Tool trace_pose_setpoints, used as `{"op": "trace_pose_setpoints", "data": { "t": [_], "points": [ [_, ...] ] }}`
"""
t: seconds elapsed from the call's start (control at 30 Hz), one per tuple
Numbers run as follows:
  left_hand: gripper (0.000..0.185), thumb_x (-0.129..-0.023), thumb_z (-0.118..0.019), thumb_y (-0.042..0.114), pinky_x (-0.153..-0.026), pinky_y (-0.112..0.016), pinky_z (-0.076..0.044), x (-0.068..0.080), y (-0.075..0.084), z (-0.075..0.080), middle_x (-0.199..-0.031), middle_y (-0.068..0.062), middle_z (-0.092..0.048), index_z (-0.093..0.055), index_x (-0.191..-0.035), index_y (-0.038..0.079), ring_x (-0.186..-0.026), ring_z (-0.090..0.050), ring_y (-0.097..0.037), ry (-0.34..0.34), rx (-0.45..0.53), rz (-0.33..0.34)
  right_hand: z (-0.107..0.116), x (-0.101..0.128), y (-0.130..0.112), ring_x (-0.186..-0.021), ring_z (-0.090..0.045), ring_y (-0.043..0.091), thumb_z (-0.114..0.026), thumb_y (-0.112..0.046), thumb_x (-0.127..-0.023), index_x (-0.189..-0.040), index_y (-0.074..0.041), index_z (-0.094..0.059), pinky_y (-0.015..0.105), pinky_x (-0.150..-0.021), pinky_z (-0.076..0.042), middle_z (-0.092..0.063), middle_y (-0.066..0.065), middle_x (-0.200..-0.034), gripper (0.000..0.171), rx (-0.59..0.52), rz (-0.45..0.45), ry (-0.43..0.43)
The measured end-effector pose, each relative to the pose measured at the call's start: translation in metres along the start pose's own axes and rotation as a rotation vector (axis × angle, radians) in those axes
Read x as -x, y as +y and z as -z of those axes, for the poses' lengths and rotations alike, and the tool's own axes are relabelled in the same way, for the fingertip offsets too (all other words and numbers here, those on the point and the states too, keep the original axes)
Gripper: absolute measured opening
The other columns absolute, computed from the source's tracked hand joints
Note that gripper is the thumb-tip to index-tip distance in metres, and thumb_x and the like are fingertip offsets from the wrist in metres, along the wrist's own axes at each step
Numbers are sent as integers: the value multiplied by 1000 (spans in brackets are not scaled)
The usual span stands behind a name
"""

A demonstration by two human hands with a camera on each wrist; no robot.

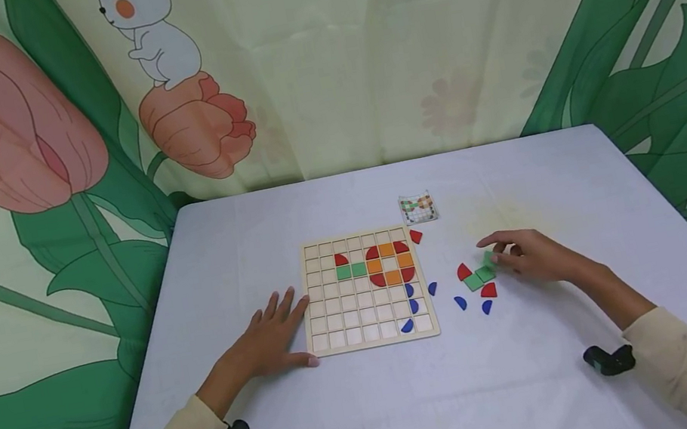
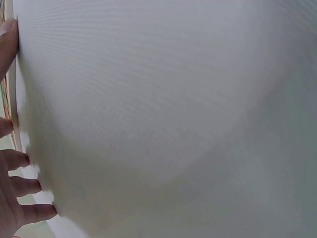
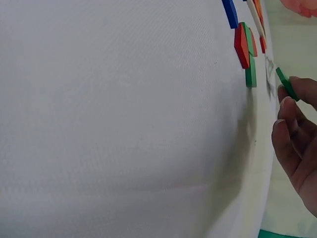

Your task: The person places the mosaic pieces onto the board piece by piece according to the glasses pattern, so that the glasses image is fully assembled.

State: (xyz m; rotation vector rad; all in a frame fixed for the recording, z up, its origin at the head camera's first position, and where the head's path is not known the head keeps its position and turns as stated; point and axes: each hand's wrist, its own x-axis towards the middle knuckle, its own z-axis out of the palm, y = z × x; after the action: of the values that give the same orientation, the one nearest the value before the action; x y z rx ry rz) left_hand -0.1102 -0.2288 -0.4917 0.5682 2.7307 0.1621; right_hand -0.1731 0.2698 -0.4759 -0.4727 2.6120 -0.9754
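Observation:
A wooden grid board (image 1: 335,321) lies on the table, with red quarter-circle, orange square, green square and blue half-circle tiles in its cells. My left hand (image 1: 274,336) rests beside its left edge, fingers spread, thumb and fingertip at the frame. Right of the board, my right hand (image 1: 531,259) pinches a green square tile (image 3: 287,85) between thumb and finger; in the right wrist view the tile is raised off the cloth. Just below that hand lie two more green square tiles (image 1: 473,283), with red quarter-circle tiles (image 1: 489,291) next to them.
Blue half-circle tiles (image 1: 460,303) are scattered between the board and the right hand. A small pattern card (image 1: 418,208) lies behind the board's far right corner, near a single red tile (image 1: 416,236). White cloth (image 1: 378,408) covers the table; a printed curtain (image 1: 400,66) hangs behind.

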Motion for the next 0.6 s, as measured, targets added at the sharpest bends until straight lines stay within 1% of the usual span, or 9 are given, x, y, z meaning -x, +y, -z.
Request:
{"op": "trace_pose_setpoints", "data": {
  "t": [0.13,0.27,0.4,0.6],
  "points": [
    [111,-78,-68,73,-114,-70,-25,0,0,0,-168,-18,-12,-22,-161,16,-153,-10,-47,-3,1,-2,-5,-6,-7,-68,-58,19,-63,-8,-98,-130,-6,-65,24,-59,-51,-65,14,-107,33,-27,4,-25],
    [111,-78,-68,73,-114,-69,-25,0,0,1,-168,-18,-12,-21,-161,16,-153,-10,-47,-6,-1,2,-10,-14,-13,-71,-58,19,-67,-12,-96,-127,-6,-67,23,-60,-52,-65,12,-105,31,-39,5,-31],
    [111,-78,-70,72,-114,-70,-25,0,1,2,-168,-18,-13,-22,-161,16,-153,-10,-47,-11,4,6,-15,-23,-20,-76,-57,19,-73,-14,-92,-124,-7,-69,23,-61,-52,-66,9,-101,33,-28,19,-14],
    [112,-78,-69,73,-114,-70,-25,0,0,0,-168,-18,-12,-21,-161,16,-153,-10,-47,-10,-4,7,-23,-38,-35,-74,-58,20,-75,-14,-90,-121,-7,-71,25,-60,-54,-68,7,-97,32,-47,13,4]
  ]
}}
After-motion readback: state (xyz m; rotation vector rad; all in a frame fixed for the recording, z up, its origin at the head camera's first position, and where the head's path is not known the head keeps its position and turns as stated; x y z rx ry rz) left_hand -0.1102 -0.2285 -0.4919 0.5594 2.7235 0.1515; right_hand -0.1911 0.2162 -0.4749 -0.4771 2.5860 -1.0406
